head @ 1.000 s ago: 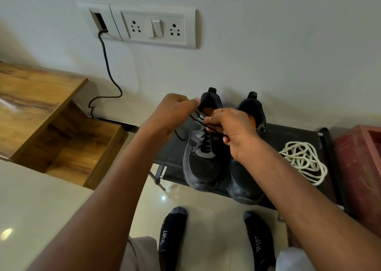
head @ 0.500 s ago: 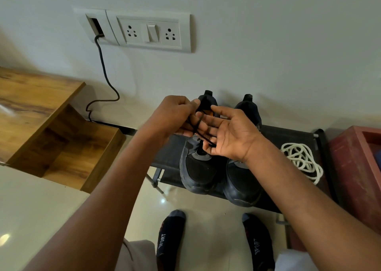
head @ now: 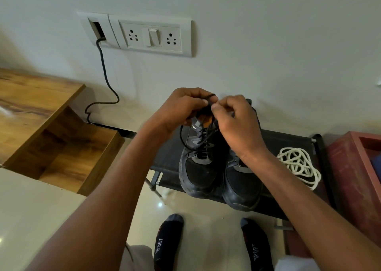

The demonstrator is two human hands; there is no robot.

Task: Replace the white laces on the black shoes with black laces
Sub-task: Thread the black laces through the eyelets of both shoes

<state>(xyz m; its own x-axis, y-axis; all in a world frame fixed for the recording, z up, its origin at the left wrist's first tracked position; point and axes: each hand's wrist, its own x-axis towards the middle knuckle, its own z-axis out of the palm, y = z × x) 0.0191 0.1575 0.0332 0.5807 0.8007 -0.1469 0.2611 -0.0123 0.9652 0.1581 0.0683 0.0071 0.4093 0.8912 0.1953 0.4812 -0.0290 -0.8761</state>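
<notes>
a wooden shelf unit [head: 51,130] stands at the far left, with a black cable [head: 105,81] running down the wall from the socket panel [head: 152,36]. the left hand [head: 181,110] has its fingers curled, pinching the black lace [head: 203,141] above the left-side black shoe [head: 200,167]. the lace runs down from the fingertips to that shoe's eyelets, one loop hanging off the shoe's left side. the right hand [head: 237,124] meets it fingertip to fingertip, pinching the same lace. beneath it sits the second black shoe [head: 242,188], touching the first, both on a dark rack [head: 288,145]. the white laces [head: 299,165] lie bundled on the rack further right, beside a red box [head: 356,178].
</notes>
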